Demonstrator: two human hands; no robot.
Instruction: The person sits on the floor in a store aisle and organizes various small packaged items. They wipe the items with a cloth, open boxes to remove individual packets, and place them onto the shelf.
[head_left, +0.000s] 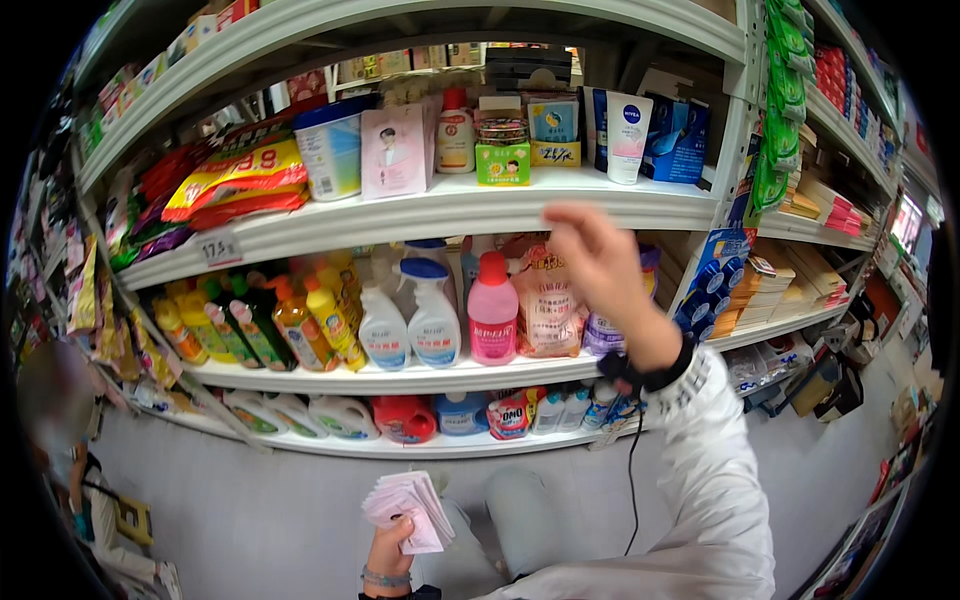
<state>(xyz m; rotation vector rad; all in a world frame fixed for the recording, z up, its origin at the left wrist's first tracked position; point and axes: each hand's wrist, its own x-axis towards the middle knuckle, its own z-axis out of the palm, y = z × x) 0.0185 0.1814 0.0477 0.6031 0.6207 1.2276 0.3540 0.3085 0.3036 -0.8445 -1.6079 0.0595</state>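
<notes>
My left hand (390, 544) grips a fanned stack of pale pink sachets (409, 506) low in the view, above my knees. My right hand (596, 262) is raised and somewhat blurred before the edge of the upper shelf, fingers bent and pointing left, holding nothing that I can see. Behind it stands a pink bag of laundry powder (546, 315). On the shelf above are similar pale pink packets (394, 154), a green box (502, 163), a yellow box (555, 154) and a white tube of Nivea cream (627, 139).
The white shelf edge (450, 214) crosses in front. Spray bottles (435, 322) and a pink bottle (493, 319) fill the middle shelf; detergent jugs (341, 417) stand below. Green packs (780, 127) hang at the right post. A cable (636, 480) dangles from my right wrist. Another person (67, 450) is at far left.
</notes>
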